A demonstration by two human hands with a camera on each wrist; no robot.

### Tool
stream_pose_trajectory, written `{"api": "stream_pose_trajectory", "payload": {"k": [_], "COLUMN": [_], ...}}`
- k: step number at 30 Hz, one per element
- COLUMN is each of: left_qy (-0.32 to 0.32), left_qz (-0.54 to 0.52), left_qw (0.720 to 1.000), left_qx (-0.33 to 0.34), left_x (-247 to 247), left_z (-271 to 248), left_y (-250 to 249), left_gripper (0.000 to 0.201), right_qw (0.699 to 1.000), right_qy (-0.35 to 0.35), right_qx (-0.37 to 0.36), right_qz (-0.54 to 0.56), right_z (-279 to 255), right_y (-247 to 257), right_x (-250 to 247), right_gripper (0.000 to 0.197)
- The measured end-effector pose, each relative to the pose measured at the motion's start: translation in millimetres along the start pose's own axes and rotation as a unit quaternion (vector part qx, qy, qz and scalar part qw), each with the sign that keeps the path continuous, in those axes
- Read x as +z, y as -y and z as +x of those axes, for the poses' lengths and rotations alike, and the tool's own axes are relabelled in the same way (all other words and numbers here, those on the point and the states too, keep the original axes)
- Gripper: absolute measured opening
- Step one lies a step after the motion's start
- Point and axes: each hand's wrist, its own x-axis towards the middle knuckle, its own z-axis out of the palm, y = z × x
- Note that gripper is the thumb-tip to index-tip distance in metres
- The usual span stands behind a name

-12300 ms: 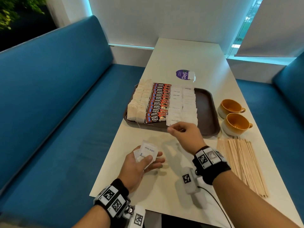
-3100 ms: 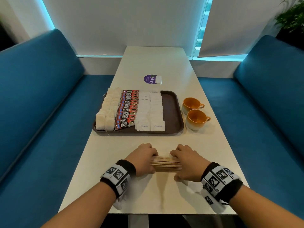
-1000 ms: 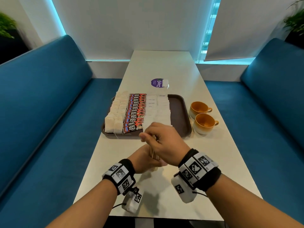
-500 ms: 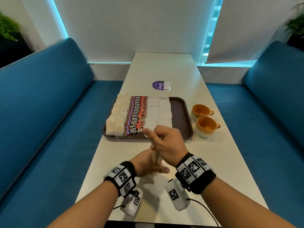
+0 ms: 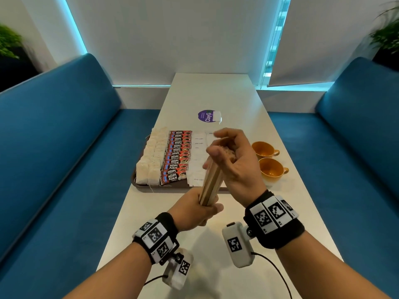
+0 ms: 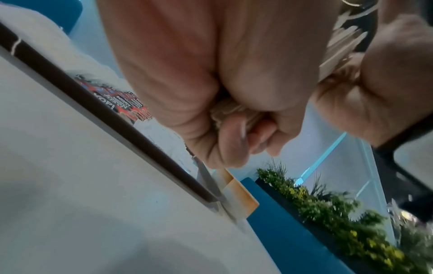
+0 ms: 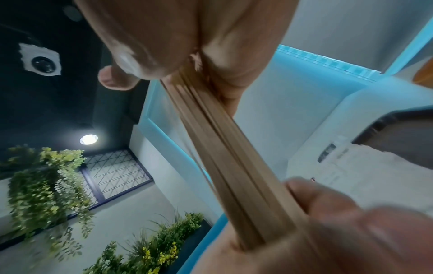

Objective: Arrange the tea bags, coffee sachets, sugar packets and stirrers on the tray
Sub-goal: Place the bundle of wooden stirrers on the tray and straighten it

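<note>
The left hand (image 5: 194,209) clenches the stirrers (image 5: 210,186) at their lower end; the right hand (image 5: 232,160) grips the top. The upright bundle hangs above the counter (image 5: 216,93), blocking the tray's (image 5: 138,184) near edge; two orange cups (image 5: 271,169) at 2 o'clock.

— How was the light?
— Cool cyan strip lights (image 5: 75,24) glowed beside the white wall; soft shadows lay on the white table (image 5: 216,251).
— Sharpness?
— Wrist views blurred, edges bent.
</note>
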Motion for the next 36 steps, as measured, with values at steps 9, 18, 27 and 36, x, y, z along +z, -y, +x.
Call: {"api": "stream_pose_trajectory", "payload": {"k": [9, 18, 27, 36], "left_qy": [-0.061, -0.015, -0.094, -0.112], "left_qz": [0.014, 0.193, 0.388, 0.371], "left_qw": [0.998, 0.981, 0.916, 0.922], "left_qx": [-0.021, -0.022, -0.027, -0.024], "left_x": [10.0, -21.0, -76.3, -90.7], "left_z": [28.3, 52.5, 53.2, 56.8], "left_y": [-31.3, -28.9, -0.6, 22.6], "left_gripper": [0.017, 0.05, 0.024, 0.011], "right_qw": [0.973, 0.95, 0.89, 0.782], "right_qy": [0.016, -0.072, -0.09, 0.042], "right_qx": [0.227, 0.3, 0.36, 0.391], "right_qz": [-0.042, -0.042, -0.264, -0.484], "right_z": [0.0, 51.6, 160.8, 203.4], "right_y": [-65.3, -96.2, -143.5, -169.5], "right_x": [-3.3, -6.9, -68.8, -73.5], "right_gripper": [0.03, 0.009, 0.026, 0.025]}}
